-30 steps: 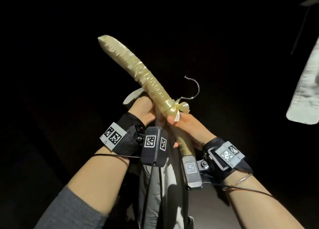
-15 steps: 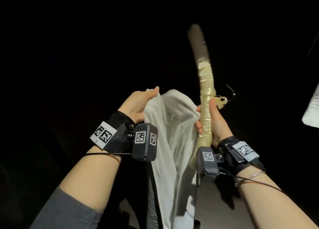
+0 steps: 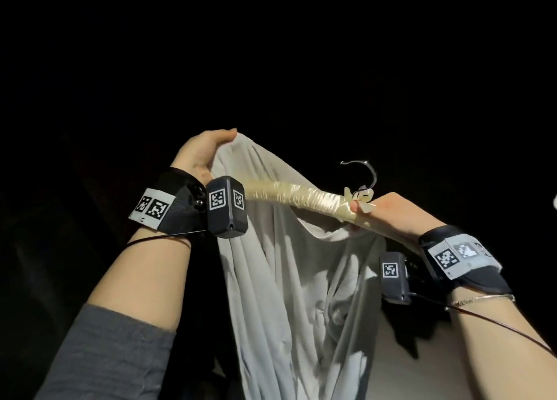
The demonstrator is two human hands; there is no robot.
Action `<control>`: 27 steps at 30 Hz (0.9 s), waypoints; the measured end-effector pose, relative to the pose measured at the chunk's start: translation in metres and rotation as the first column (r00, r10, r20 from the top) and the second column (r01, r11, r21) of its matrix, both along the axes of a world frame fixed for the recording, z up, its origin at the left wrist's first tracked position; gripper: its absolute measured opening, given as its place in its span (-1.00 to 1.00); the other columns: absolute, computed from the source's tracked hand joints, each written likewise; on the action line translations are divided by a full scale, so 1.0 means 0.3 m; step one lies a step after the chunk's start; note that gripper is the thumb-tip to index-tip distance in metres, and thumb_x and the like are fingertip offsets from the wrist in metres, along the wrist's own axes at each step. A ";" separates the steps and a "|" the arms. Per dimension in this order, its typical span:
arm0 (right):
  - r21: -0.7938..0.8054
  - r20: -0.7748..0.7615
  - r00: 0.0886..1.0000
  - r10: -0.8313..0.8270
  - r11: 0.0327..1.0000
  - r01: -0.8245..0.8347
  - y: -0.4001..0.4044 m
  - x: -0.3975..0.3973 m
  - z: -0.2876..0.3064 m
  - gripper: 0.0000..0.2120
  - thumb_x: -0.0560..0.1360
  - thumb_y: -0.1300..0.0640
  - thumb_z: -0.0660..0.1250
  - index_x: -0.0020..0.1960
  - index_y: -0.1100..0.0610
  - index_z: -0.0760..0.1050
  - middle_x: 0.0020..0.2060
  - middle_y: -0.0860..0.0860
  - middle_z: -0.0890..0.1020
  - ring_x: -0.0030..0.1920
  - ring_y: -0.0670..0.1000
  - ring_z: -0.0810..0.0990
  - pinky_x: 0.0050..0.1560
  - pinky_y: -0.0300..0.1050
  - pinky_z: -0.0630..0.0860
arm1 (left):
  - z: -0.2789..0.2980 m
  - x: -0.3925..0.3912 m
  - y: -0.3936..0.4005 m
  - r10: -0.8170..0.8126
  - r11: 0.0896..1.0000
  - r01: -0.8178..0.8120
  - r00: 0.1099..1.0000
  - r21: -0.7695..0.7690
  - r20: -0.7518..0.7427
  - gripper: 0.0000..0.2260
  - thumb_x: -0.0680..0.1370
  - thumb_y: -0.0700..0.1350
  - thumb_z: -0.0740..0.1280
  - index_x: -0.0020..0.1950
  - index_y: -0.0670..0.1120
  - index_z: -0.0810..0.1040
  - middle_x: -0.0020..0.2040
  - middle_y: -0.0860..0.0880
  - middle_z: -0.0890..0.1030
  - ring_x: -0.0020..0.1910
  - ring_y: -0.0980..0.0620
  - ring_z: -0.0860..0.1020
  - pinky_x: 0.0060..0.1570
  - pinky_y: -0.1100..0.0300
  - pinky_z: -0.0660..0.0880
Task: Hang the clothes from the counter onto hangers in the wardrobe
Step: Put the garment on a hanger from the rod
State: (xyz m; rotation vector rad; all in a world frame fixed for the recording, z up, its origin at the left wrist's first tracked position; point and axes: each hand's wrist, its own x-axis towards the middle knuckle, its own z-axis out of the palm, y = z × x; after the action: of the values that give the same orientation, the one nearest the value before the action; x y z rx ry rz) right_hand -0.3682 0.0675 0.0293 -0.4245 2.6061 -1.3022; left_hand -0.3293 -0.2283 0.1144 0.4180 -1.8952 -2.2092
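A pale grey-white shirt (image 3: 289, 294) hangs in front of me, lifted high. My left hand (image 3: 202, 154) grips its upper edge at the top left, fingers curled over the cloth. A padded cream satin hanger (image 3: 298, 199) with a bow and a metal hook (image 3: 366, 173) lies almost level across the shirt's opening. My right hand (image 3: 391, 212) grips the hanger just right of the bow. The hanger's left end runs into the shirt behind my left wrist device; its right arm is hidden by my right hand.
Everything above and to the left is black, with nothing distinguishable. A pale surface (image 3: 422, 369) shows at the lower right below my right forearm. A sliver of light fabric (image 3: 555, 202) sits at the right edge.
The hanger has swung from nearly upright to almost level, its left end now inside the shirt. My left hand has lifted the shirt's edge higher and spread it.
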 end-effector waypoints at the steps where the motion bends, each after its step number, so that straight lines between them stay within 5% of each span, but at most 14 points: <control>1: 0.069 -0.040 0.999 0.009 0.998 -0.006 0.000 0.002 -0.002 -0.59 0.52 -0.10 0.26 -0.13 0.24 0.66 -0.34 0.05 0.63 -0.29 0.02 0.54 -0.17 -0.17 0.46 | 0.002 0.003 0.008 0.016 0.999 -0.017 0.999 -0.028 -0.051 -0.79 0.51 -0.10 0.38 0.10 -0.14 0.63 -0.08 -0.06 0.64 0.04 -0.06 0.60 0.09 0.08 0.54; 5: 0.322 -0.081 0.996 0.021 0.947 0.006 -0.030 -0.004 -0.016 -0.44 0.34 -0.26 0.37 -0.52 0.13 0.25 -0.58 -0.05 0.25 -0.48 -0.02 0.20 -0.37 -0.13 0.20 | 0.008 0.001 0.070 -0.010 0.999 0.006 0.995 -0.037 -0.095 -0.83 0.45 -0.08 0.45 0.02 -0.07 0.65 0.02 -0.02 0.66 0.16 0.00 0.56 0.18 0.12 0.47; 8: 0.468 -0.145 0.989 -0.001 0.881 0.070 -0.073 -0.020 -0.045 -0.50 0.33 -0.33 0.35 -0.38 0.12 0.44 -0.45 -0.04 0.46 -0.44 -0.02 0.40 -0.40 -0.17 0.28 | 0.040 0.033 0.114 -0.123 0.991 0.126 0.989 0.040 -0.086 -0.85 0.55 -0.11 0.35 0.02 -0.16 0.62 -0.12 -0.06 0.69 -0.14 0.01 0.67 -0.20 0.21 0.61; 10: 0.503 -0.148 0.989 0.026 0.863 0.053 -0.111 -0.028 -0.083 -0.54 0.39 -0.31 0.28 -0.12 0.11 0.57 -0.28 0.00 0.58 -0.29 0.01 0.53 -0.30 -0.14 0.40 | 0.053 0.059 0.138 -0.257 0.959 0.261 0.965 0.110 -0.056 -0.73 0.58 -0.06 0.28 0.13 -0.23 0.58 0.02 -0.18 0.66 -0.10 -0.07 0.66 -0.17 0.09 0.64; 13: 0.414 -0.171 0.984 -0.055 0.902 0.122 -0.154 -0.025 -0.148 -0.62 0.50 -0.16 0.18 0.02 0.10 0.58 -0.15 0.05 0.62 -0.15 0.10 0.59 -0.15 -0.08 0.48 | 0.041 0.064 0.141 -0.332 0.929 0.344 0.938 0.140 -0.103 -0.73 0.59 -0.06 0.25 0.11 -0.24 0.57 0.09 -0.22 0.62 0.15 -0.14 0.59 0.12 0.01 0.56; 15: 0.316 -0.168 0.971 -0.168 0.924 0.214 -0.173 -0.025 -0.187 -0.65 0.50 -0.09 0.16 -0.01 0.13 0.59 -0.14 0.09 0.62 -0.17 0.13 0.57 -0.16 -0.08 0.45 | 0.031 0.057 0.142 -0.343 0.915 0.366 0.927 0.169 -0.150 -0.77 0.58 -0.08 0.28 -0.05 -0.20 0.65 -0.02 -0.16 0.64 0.11 -0.08 0.60 0.19 0.06 0.52; 19: -0.006 -0.052 0.938 -0.344 0.939 0.344 -0.171 -0.035 -0.207 -0.67 0.53 -0.03 0.19 0.10 0.15 0.57 -0.08 0.11 0.60 -0.05 0.17 0.54 -0.07 -0.08 0.41 | 0.011 0.065 0.143 -0.417 0.907 0.418 0.909 0.050 -0.021 -0.87 0.43 -0.10 0.43 -0.22 -0.16 0.62 -0.20 -0.12 0.55 -0.16 0.00 0.53 0.03 0.16 0.43; 21: -0.126 -0.034 0.927 -0.372 0.922 0.366 -0.153 -0.050 -0.183 -0.66 0.52 -0.06 0.20 0.14 0.13 0.56 -0.03 0.13 0.61 0.02 0.17 0.56 0.00 -0.06 0.45 | 0.013 0.065 0.148 -0.344 0.907 0.347 0.937 -0.240 0.058 -0.86 0.44 -0.19 0.35 -0.32 -0.11 0.51 -0.37 -0.08 0.49 -0.37 0.03 0.48 -0.27 0.18 0.41; 22: -0.165 -0.027 0.922 -0.385 0.912 0.376 -0.146 -0.056 -0.169 -0.65 0.52 -0.06 0.21 0.12 0.14 0.56 -0.05 0.13 0.61 0.01 0.17 0.56 -0.01 -0.04 0.46 | 0.010 0.053 0.148 -0.307 0.804 0.319 0.945 -0.502 0.110 -0.84 0.43 -0.21 0.33 -0.35 -0.08 0.47 -0.39 -0.05 0.47 -0.39 0.04 0.45 -0.34 0.22 0.36; 24: -0.198 -0.034 0.917 -0.397 0.902 0.384 -0.138 -0.067 -0.142 -0.67 0.50 -0.06 0.24 0.02 0.18 0.58 -0.13 0.12 0.62 -0.05 0.17 0.59 -0.09 -0.05 0.45 | 0.013 0.020 0.158 -0.204 0.395 0.312 0.947 -0.864 0.248 -0.90 0.40 -0.12 0.40 -0.30 -0.07 0.52 -0.30 -0.02 0.54 -0.29 0.03 0.47 -0.30 0.21 0.36; 25: -0.201 -0.044 0.918 -0.394 0.903 0.379 -0.138 -0.072 -0.139 -0.70 0.49 -0.05 0.24 -0.05 0.17 0.58 -0.17 0.11 0.62 -0.07 0.18 0.60 -0.13 -0.06 0.44 | 0.012 0.010 0.163 -0.136 0.225 0.348 0.936 -0.910 0.325 -0.86 0.37 -0.04 0.44 -0.21 -0.08 0.56 -0.20 -0.02 0.58 -0.21 0.02 0.49 -0.23 0.19 0.39; 27: -0.188 -0.083 0.928 -0.364 0.920 0.344 -0.139 -0.070 -0.125 -0.75 0.50 -0.02 0.24 -0.21 0.11 0.54 -0.22 0.11 0.61 -0.11 0.17 0.59 -0.18 -0.07 0.42 | -0.007 -0.024 0.155 -0.008 0.039 0.396 0.918 -0.918 0.396 -0.52 0.32 0.09 0.50 0.13 -0.10 0.52 0.13 -0.08 0.56 0.07 -0.05 0.52 0.01 0.15 0.46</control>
State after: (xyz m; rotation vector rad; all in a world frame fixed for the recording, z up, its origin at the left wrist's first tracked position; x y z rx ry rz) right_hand -0.3891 0.0256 -0.0083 -0.0491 2.7710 -1.6688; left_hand -0.3366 -0.1819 0.1122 0.1512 -3.1890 -0.2796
